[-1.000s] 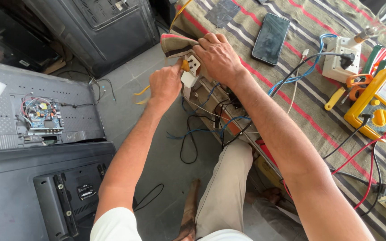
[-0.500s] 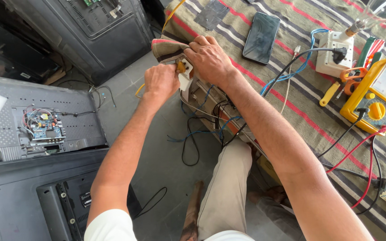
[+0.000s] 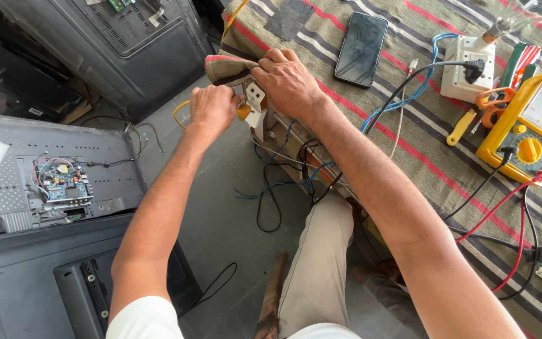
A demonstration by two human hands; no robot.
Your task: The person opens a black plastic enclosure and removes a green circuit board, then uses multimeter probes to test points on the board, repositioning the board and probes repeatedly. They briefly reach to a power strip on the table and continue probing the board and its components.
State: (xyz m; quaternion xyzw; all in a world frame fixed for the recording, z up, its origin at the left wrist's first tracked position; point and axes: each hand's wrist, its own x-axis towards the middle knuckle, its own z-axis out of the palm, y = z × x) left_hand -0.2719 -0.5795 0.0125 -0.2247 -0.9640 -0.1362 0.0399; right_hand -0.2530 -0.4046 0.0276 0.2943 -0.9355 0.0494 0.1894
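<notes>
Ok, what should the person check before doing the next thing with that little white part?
1. Left hand on the orange-handled tool: ok, closed around it.
2. Right hand steadying the small white part at the table edge: ok.
3. Tool tip seated in the part: cannot tell, hidden by fingers.
4. Loose wires hanging below, clear of the hands: ok.
5. Black plug in the white socket box: plugged in; not ok if the part is wired to it.

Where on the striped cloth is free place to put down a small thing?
The striped cloth lies bare between the phone and the yellow meter, below the blue wire. By the meter and white socket block, leads and tools crowd it.
</notes>
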